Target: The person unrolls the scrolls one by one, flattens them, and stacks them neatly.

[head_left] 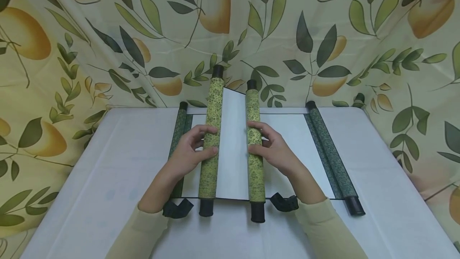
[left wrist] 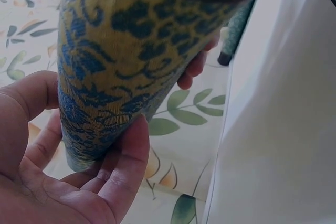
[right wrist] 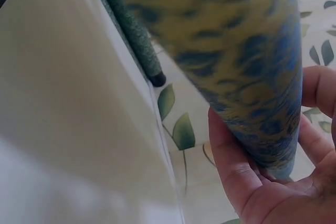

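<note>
A scroll with yellow brocade rolls and dark end caps is partly unrolled, its white paper [head_left: 233, 143] stretched between the two rolls. My left hand [head_left: 185, 151] grips the left roll [head_left: 213, 107], thumb in front, with other fingers around its side. The right roll [head_left: 253, 109] is held by my right hand [head_left: 280, 149] in a similar way. In the left wrist view the brocade of the left roll [left wrist: 105, 72] shows a blue pattern on gold, with the fingers curled about it. The right wrist view shows the right roll [right wrist: 247, 51] between thumb and fingers.
Beneath lies a second scroll, spread open on the white table [head_left: 118, 163]. It has white paper [head_left: 287, 131], a green left roller [head_left: 176, 135] and a green right roller [head_left: 332, 159]. Dark bands [head_left: 178, 208] sit near both wrists. Leaf-and-fruit patterned cloth [head_left: 215, 47] hangs behind the table.
</note>
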